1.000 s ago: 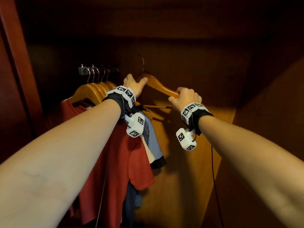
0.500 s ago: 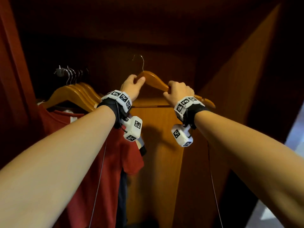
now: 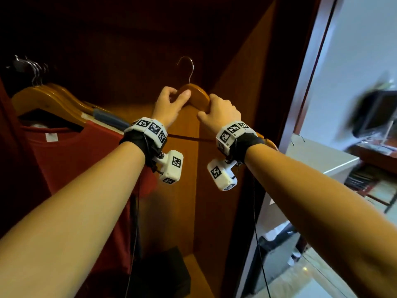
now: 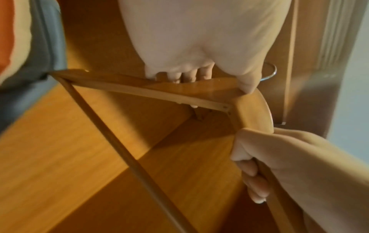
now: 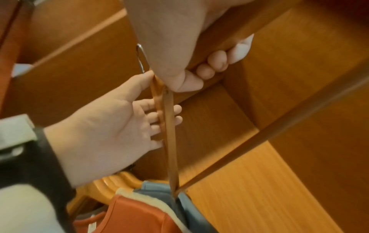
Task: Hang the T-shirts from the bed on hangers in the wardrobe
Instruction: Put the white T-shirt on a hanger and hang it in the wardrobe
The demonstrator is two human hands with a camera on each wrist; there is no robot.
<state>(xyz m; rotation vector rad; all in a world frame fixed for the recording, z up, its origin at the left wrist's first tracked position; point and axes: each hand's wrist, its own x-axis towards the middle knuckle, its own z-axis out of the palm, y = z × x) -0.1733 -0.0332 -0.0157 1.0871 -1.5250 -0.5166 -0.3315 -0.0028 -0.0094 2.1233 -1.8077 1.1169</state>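
Overhead, bare wooden hanger (image 3: 198, 96) in both hands' grip, inside wardrobe (image 3: 242, 67).

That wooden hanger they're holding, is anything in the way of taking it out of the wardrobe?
Nothing visible. The hanger is bare, gripped by the left hand and right hand, its hook free, right of the hung shirts.

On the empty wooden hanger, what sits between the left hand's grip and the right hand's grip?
The crown of the hanger, bare wood with the metal hook rising from it, sits between the left hand and the right hand. The head view shows this.
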